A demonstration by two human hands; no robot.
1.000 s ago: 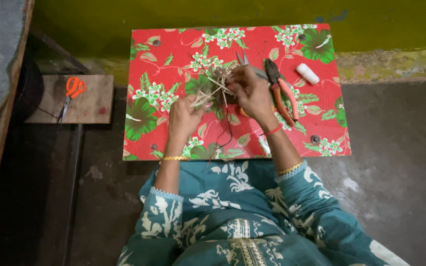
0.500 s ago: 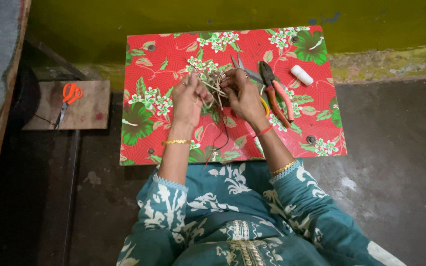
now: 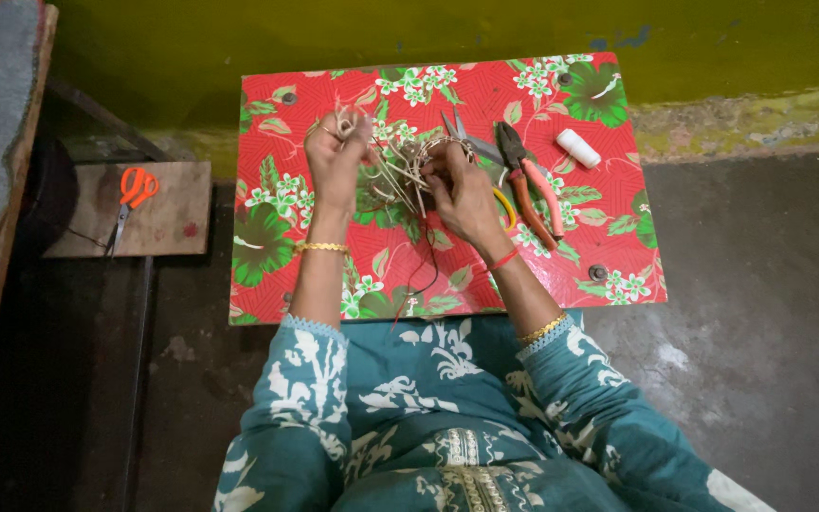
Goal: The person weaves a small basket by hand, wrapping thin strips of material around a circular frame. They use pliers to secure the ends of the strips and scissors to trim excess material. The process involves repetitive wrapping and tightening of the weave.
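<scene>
Above the red flowered surface [image 3: 277, 256], a bundle of pale straw strips [image 3: 400, 175] is being held between both hands. Left hand [image 3: 338, 152] is being kept clenched on strip ends; right hand [image 3: 457, 185] is gripping the bundle's woven part. Scissors [image 3: 462, 133], pliers [image 3: 528, 180] and a white spool [image 3: 578, 148] are lying just beside the right hand.

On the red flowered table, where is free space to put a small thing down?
The near-left part of the red table, below the left hand, is bare. So is the near-right corner below the pliers. The middle is crowded: straw bundle, right hand, scissors, white spool.
</scene>
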